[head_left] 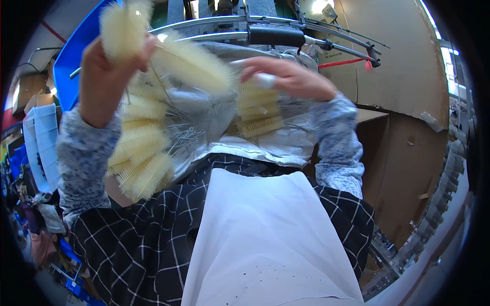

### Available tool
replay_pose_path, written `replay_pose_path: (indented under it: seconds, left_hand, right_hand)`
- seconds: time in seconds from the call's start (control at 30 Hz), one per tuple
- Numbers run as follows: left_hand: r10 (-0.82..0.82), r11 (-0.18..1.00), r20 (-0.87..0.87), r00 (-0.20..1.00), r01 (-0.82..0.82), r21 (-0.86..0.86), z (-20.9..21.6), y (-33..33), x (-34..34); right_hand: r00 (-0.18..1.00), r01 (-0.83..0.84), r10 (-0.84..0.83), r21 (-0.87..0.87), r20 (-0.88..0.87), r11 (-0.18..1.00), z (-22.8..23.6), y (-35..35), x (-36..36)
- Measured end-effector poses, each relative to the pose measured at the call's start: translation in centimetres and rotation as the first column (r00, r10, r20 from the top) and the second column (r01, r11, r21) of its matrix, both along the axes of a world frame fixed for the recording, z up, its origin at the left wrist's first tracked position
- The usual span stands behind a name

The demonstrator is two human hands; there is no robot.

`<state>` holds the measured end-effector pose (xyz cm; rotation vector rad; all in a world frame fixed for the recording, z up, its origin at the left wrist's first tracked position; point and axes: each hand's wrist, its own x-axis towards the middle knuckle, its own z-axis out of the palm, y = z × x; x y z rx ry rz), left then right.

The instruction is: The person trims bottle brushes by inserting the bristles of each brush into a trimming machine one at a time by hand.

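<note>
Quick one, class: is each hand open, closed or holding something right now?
Left hand: closed, holding a cream bristle brush.
Right hand: open, fingers extended; blur hides whether it touches anything.

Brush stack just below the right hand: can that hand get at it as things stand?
Probably yes. The right hand has its fingers extended above the brush stack, with nothing evident between. Blur hides whether its fingertips touch the raised brush.
</note>
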<state>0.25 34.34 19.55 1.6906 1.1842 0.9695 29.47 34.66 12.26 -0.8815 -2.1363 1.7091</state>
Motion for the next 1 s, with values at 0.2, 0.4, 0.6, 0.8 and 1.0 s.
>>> replay_pose_path:
  seconds: [0.2,0.4,0.6,0.8,1.0]
  left_hand:
    - [-0.056,0.996,-0.325,0.944,0.074,0.043,-0.1,-2.3,-1.6]
    - [-0.048,0.997,-0.586,0.809,0.000,-0.082,-1.2,-2.6,-8.2]
    - [-0.150,0.964,-0.627,0.765,-0.028,-0.265,-5.2,-3.6,-10.0]
    - [-0.097,0.954,-0.616,0.781,-0.103,-0.280,-5.7,-3.1,-10.2]
    - [-0.040,0.960,-0.554,0.832,-0.121,-0.251,-6.5,-3.2,-10.7]
  right_hand:
    - [0.929,0.035,-0.226,-0.537,-0.294,0.843,0.4,-2.6,-7.6]
    - [0.545,0.239,-0.834,0.939,0.080,0.246,-5.9,8.4,2.3]
    - [0.467,0.149,-0.837,0.908,0.284,0.392,-7.4,11.8,2.7]
    - [0.477,0.101,-0.823,0.911,0.308,0.400,-8.0,12.7,2.7]
    - [0.564,0.150,-0.776,0.889,0.283,0.433,-8.5,13.3,2.9]
